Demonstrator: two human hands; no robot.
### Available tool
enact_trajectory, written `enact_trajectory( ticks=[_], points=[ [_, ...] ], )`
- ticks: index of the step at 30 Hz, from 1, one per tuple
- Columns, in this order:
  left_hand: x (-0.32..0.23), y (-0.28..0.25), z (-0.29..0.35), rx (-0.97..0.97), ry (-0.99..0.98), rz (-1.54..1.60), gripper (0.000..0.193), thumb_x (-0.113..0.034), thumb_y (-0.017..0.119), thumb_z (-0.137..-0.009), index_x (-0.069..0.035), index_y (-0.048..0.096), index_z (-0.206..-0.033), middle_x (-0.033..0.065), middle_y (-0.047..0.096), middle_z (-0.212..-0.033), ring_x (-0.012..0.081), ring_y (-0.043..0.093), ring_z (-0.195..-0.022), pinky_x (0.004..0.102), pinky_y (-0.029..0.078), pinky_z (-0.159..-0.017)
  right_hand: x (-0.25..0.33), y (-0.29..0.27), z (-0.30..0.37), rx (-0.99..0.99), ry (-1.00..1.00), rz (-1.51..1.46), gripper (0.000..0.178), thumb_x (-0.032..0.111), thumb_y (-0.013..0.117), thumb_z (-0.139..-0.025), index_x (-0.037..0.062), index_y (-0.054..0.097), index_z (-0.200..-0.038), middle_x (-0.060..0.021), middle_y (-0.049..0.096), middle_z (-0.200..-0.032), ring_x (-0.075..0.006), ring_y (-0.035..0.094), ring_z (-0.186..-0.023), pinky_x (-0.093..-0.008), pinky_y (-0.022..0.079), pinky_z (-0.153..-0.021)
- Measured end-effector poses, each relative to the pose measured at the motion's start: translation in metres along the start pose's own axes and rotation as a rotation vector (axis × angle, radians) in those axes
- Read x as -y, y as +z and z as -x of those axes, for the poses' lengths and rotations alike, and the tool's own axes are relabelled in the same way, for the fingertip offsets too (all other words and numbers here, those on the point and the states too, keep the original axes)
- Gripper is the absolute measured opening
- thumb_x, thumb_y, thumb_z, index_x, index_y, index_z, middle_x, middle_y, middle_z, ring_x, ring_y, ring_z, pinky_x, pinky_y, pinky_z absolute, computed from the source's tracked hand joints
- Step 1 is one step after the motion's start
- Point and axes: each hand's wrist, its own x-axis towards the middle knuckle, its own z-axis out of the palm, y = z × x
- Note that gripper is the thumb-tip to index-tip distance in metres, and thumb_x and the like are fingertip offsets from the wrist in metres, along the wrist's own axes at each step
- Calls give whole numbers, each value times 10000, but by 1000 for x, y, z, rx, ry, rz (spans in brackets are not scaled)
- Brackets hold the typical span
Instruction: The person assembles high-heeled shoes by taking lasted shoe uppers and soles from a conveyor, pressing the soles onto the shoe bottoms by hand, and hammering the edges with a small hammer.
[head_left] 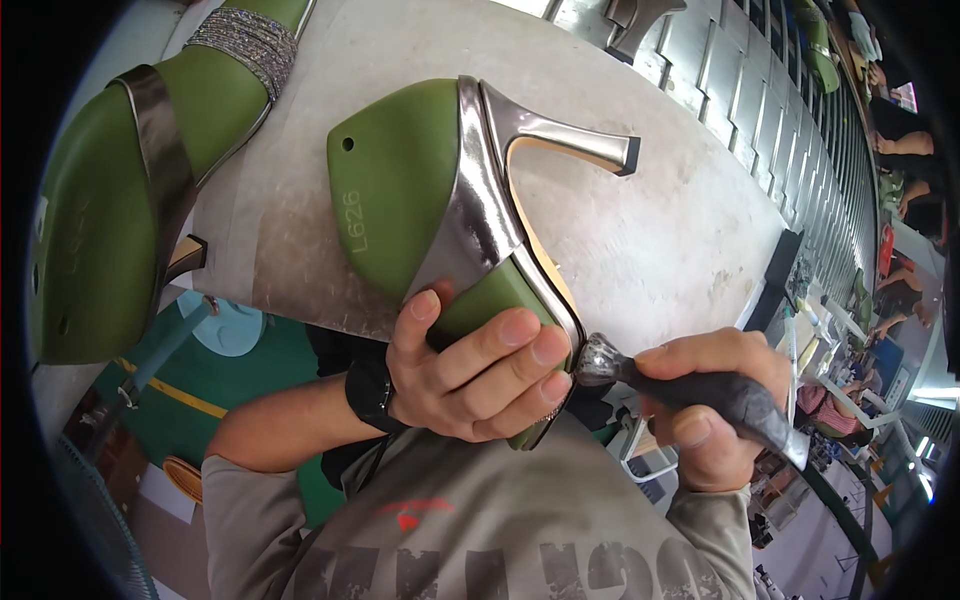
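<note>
My left hand point(480, 375) is wrapped round the toe part of a high-heeled sandal point(490, 215) mounted on a green shoe last point(395, 180). The sandal lies on its side, its metallic grey heel pointing right. In my right hand point(720, 400) is a dark hand tool point(725, 395), thick in the handle, with a rounded, worn silvery head and a flattened metal tip at the other end. That head meets or nearly meets the sole edge beside my left fingers; whether they touch I cannot tell. My left fingers partly hide the toe strap.
Another sandal on a green last point(150, 190) rests at the left on the pale worktop point(670, 240). A slatted metal conveyor point(740, 110) runs along the far right side, with a grey heeled piece point(635, 25) on it. Other people work farther right. A blue stool point(225, 325) stands below left.
</note>
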Motion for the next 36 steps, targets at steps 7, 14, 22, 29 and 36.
enact_trajectory(
  ticks=[7,14,22,29,36],
  points=[
    [-2,3,1,-52,-25,-6,309,-279,604,-1028,-222,563,-1328,-57,619,-1366,172,567,-1364,637,310,-1220,12,-4,-46,8,94,-57,363,236,772,-806,-70,768,-1002,-123,744,-759,-139,669,-626,-256,522,-597],
    [0,-9,-2,2,-20,-9,342,-230,619,-1020,-197,561,-1356,-7,625,-1401,197,576,-1354,645,296,-1219,19,32,-78,-150,16,9,438,295,623,-963,-121,698,-1078,-30,523,-499,-110,468,-402,-263,446,-476],
    [48,-56,-57,436,-64,67,888,-338,855,-747,-147,467,-1523,137,498,-1573,351,466,-1462,615,325,-1195,6,14,-52,-421,-293,-48,507,372,548,-1016,-109,636,-1150,-79,600,-585,-121,534,-442,-261,483,-489],
    [75,-53,-80,588,-230,186,1481,-434,963,-375,-28,276,-1624,277,264,-1677,481,332,-1518,696,300,-1166,10,11,-69,-160,40,-200,419,327,612,-982,-77,720,-1010,-87,609,-601,-110,512,-426,-246,409,-416],
    [83,-49,-78,625,-201,167,1337,-677,837,-637,-9,241,-1631,330,268,-1653,532,334,-1500,703,244,-1185,-4,28,-87,-272,-29,-288,437,323,576,-1004,-100,675,-1047,-104,608,-631,-129,515,-428,-260,421,-420]
  ],
)
